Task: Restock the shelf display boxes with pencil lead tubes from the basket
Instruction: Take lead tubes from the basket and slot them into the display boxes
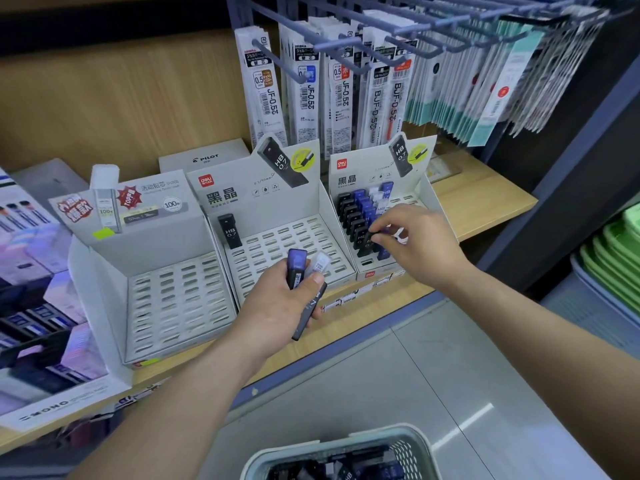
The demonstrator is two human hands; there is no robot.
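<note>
The right hand [415,244] pinches a near-upright black tube [371,238] over the right-of-frame display box [428,197] front slots, while the left hand [277,306] at centre grips spare tubes [296,268].

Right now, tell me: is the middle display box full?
No, the middle display box shows just one black tube, at its back left.

I'm looking at a stationery shop. Packaged pen refills [304,95] hang in rows from metal peg hooks [398,39] above a wooden shelf [485,199], where branded cardboard display boxes [273,202] stand lead tubes [349,216] upright in slotted trays. Price label strips [348,299] run along the shelf edge, and green baskets [620,247] sit stacked at the right.
</note>
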